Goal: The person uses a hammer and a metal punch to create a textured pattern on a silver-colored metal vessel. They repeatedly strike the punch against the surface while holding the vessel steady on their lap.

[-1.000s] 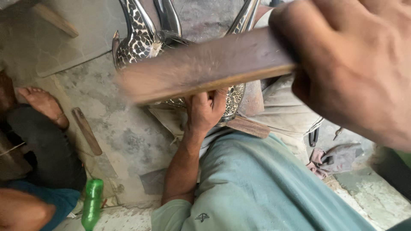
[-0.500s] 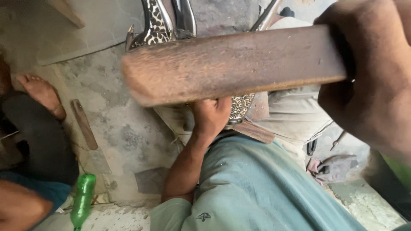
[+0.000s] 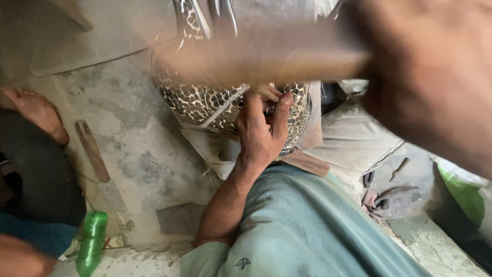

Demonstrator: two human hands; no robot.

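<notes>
Wooden mallet (image 3: 266, 59) gripped shut in right hand (image 3: 430, 87) at 1 o'clock | left hand (image 3: 261, 131) pinched on punch (image 3: 267, 92) | punch best kept square to patterned metal vessel (image 3: 205, 102).

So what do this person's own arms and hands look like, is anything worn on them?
Both are bare. The left hand has no glove, ring or watch that shows, and its forearm is uncovered to the elbow; a pale grey-green garment with a small dark emblem covers the body beside it. The right hand is close to the camera and blurred, also ungloved; no sleeve shows on it.
</notes>
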